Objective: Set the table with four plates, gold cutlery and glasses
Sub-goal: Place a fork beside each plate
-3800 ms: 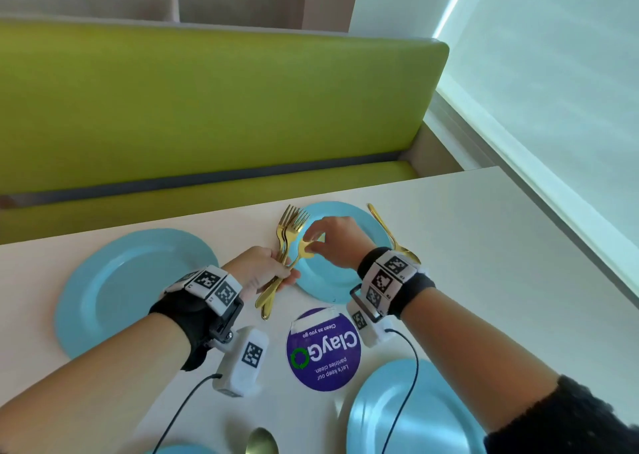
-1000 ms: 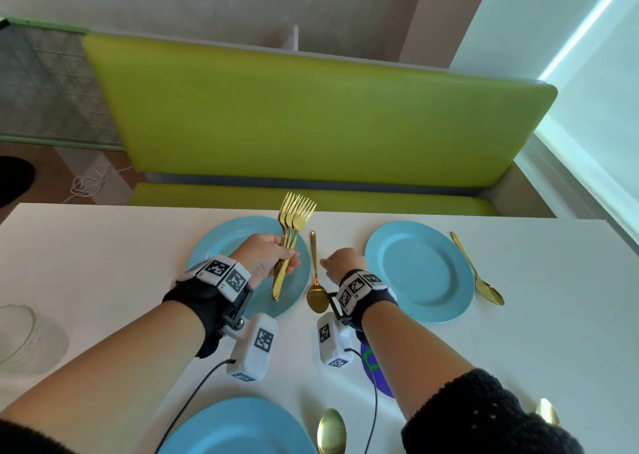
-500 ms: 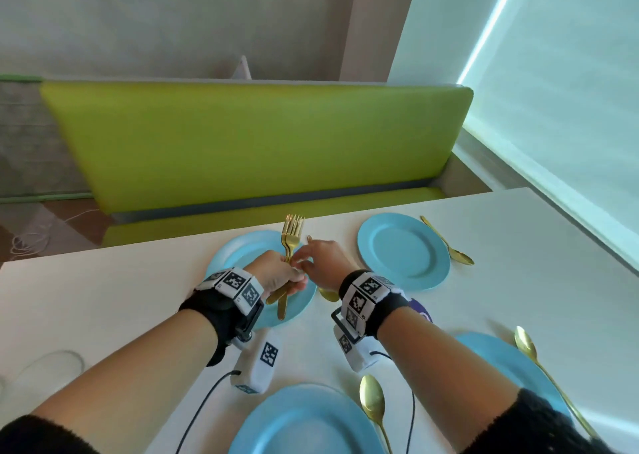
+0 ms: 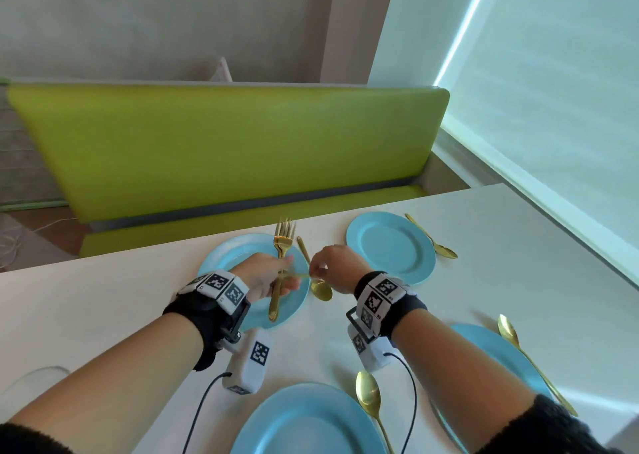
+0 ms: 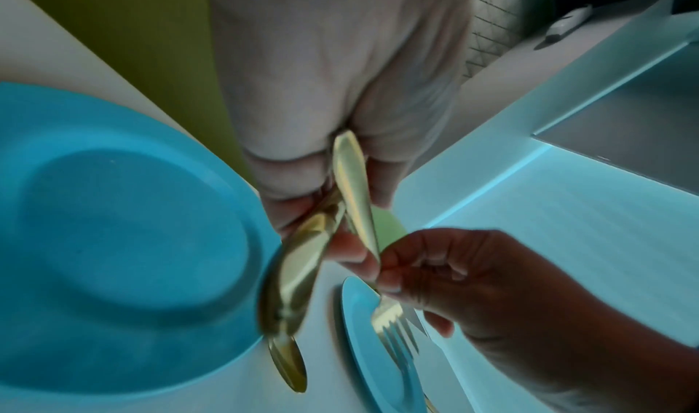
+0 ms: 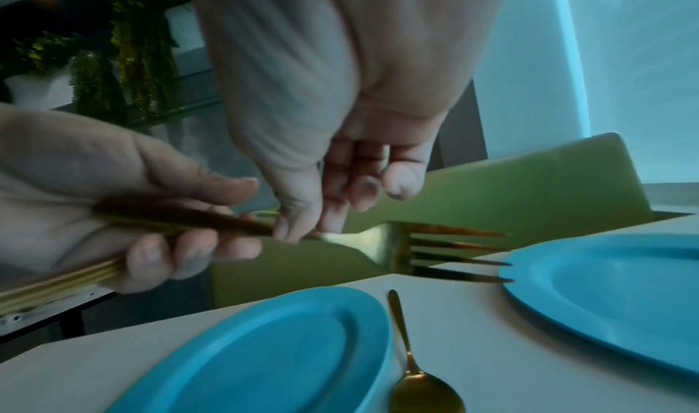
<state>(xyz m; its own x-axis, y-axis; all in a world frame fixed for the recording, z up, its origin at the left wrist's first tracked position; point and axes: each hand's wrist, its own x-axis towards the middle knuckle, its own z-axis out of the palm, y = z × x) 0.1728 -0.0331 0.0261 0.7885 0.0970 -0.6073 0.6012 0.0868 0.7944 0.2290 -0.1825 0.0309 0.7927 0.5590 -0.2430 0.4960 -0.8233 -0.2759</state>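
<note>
My left hand [image 4: 281, 279] grips a bundle of gold forks [image 4: 284, 237] upright over the far-left blue plate [image 4: 221, 260], tines pointing away. My right hand [image 4: 316, 274] pinches the neck of one fork [image 6: 378, 241] between thumb and forefinger, where it crosses the bundle sideways. In the left wrist view that fork [image 5: 391, 315] angles off from the handles [image 5: 299, 264] in my left fist. A gold spoon [image 4: 321, 290] lies right of this plate. The far-right plate [image 4: 390, 246], near-middle plate [image 4: 307, 419] and near-right plate [image 4: 484, 346] each have a spoon on their right.
A clear glass [image 4: 34, 377] shows faintly at the table's left edge. The green bench [image 4: 224, 149] runs behind the white table [image 4: 518, 263], and a window blind [image 4: 553, 108] fills the right side. Cables from my wrist cameras trail over the near plates.
After laying a spoon beside the far-left plate, my right hand came to the fork bundle and now pinches one fork, drawing it sideways. My left hand has held the bundle throughout.
</note>
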